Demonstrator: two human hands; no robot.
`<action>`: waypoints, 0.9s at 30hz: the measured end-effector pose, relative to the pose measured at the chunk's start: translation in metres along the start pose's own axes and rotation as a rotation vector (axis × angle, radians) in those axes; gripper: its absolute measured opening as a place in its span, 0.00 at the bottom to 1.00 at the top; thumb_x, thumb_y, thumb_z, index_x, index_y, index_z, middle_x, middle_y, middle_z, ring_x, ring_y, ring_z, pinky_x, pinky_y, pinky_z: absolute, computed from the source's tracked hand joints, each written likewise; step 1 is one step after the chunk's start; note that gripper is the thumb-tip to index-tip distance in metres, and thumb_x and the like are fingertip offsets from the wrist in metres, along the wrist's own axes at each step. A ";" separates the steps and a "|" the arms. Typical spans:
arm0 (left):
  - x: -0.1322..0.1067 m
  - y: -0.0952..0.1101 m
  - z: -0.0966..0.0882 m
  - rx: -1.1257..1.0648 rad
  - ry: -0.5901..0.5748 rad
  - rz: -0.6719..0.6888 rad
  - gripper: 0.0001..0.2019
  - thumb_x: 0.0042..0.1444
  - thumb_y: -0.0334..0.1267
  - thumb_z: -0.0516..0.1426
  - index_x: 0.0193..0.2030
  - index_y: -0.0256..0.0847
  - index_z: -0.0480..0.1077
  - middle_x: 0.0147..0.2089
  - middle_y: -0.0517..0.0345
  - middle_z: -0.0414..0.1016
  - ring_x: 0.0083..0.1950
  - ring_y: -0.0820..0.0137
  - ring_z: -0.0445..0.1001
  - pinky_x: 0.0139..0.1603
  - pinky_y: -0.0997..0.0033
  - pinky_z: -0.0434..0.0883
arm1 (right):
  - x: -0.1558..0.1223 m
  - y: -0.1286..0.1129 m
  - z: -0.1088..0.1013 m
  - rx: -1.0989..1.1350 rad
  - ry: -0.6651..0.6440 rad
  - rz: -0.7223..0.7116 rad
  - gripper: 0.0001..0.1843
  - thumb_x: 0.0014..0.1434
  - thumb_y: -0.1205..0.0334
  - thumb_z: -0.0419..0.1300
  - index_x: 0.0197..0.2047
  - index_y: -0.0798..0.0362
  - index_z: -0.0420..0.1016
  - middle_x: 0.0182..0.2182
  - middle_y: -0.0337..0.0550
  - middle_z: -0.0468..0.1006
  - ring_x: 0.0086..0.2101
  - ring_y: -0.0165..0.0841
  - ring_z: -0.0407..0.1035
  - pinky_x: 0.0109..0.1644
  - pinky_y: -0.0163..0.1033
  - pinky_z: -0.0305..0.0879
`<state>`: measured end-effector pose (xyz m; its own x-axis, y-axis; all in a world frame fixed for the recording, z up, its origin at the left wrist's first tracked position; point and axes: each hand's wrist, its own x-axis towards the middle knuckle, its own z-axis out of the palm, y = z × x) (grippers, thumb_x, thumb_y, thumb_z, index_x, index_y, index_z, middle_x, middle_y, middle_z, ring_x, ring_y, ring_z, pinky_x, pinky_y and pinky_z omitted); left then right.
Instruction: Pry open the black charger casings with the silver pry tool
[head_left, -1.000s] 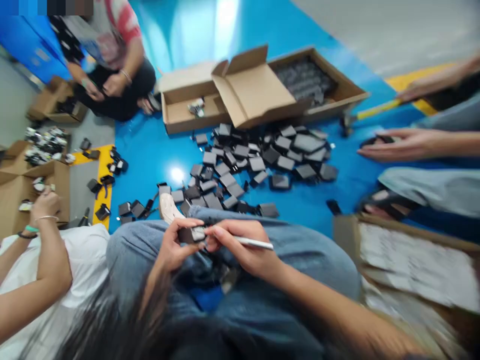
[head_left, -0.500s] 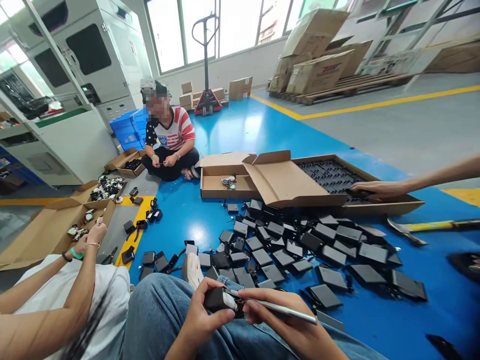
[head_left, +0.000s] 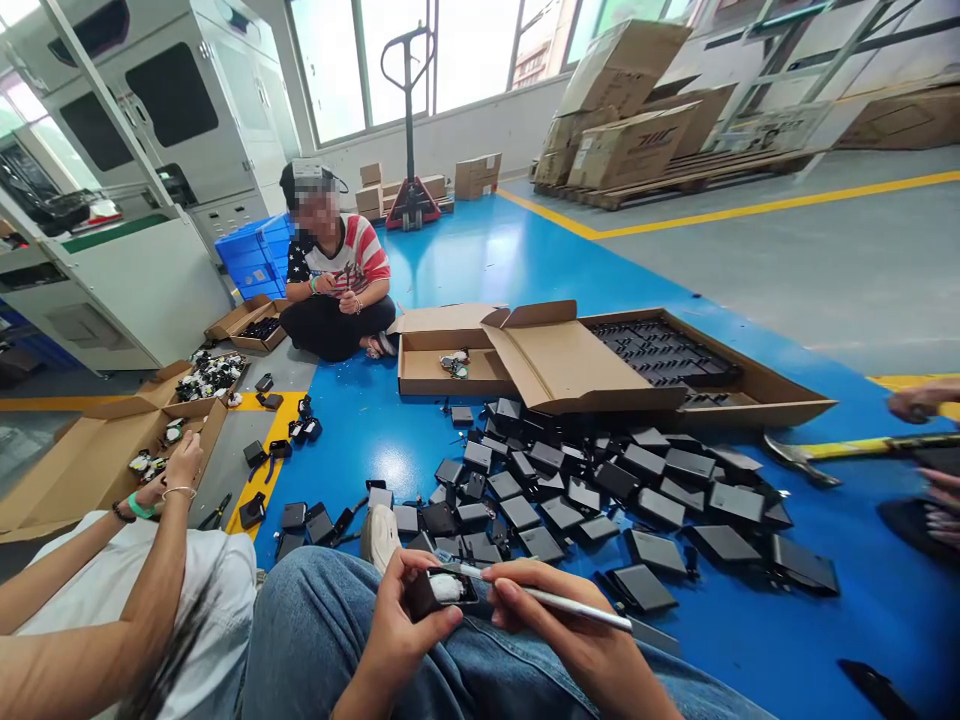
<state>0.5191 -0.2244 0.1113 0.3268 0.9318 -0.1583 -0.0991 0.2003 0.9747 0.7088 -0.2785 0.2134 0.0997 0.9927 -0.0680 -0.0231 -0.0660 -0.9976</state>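
Observation:
Above my lap, my left hand grips a small black plastic case between thumb and fingers. Its open side faces up and right, showing a white lump inside. My right hand holds a slim silver metal tool like a pen; whether it is tweezers or a pry tool I cannot tell. The tool's tip is at the case's upper rim. Just beyond my knees, many dark grey box-shaped cases lie heaped on the blue floor.
Open cardboard boxes stand behind the heap, one with black parts in rows. A yellow-handled hammer lies right, near a co-worker's hand. One person sits ahead; another's arm is close at left, beside a box of small parts.
The case in my left hand has turned, showing more of its inside, and the tool tip has shifted to its rim. The co-worker's hand at right has left the box of black parts.

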 end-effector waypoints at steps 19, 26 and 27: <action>-0.010 0.011 0.002 -0.039 0.023 0.123 0.22 0.43 0.48 0.72 0.41 0.43 0.73 0.46 0.53 0.75 0.49 0.59 0.75 0.53 0.60 0.71 | -0.002 0.006 0.006 0.055 -0.005 0.069 0.23 0.56 0.39 0.67 0.33 0.54 0.79 0.26 0.41 0.77 0.29 0.33 0.74 0.37 0.37 0.73; -0.006 0.018 0.004 -0.014 0.026 0.150 0.18 0.44 0.43 0.72 0.41 0.43 0.74 0.46 0.54 0.78 0.50 0.59 0.77 0.54 0.61 0.72 | 0.007 0.018 0.002 0.046 -0.062 0.001 0.23 0.59 0.40 0.65 0.33 0.54 0.77 0.25 0.40 0.76 0.28 0.31 0.71 0.35 0.35 0.69; -0.008 0.020 0.006 -0.008 0.033 0.146 0.18 0.44 0.43 0.72 0.40 0.44 0.75 0.46 0.54 0.78 0.50 0.59 0.77 0.54 0.61 0.73 | 0.008 0.020 0.002 0.049 -0.068 -0.013 0.23 0.59 0.40 0.65 0.33 0.54 0.77 0.24 0.39 0.75 0.27 0.30 0.70 0.34 0.34 0.68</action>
<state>0.5203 -0.2292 0.1328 0.2777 0.9605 -0.0201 -0.1504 0.0641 0.9865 0.7072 -0.2715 0.1932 0.0330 0.9981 -0.0519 -0.0710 -0.0495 -0.9962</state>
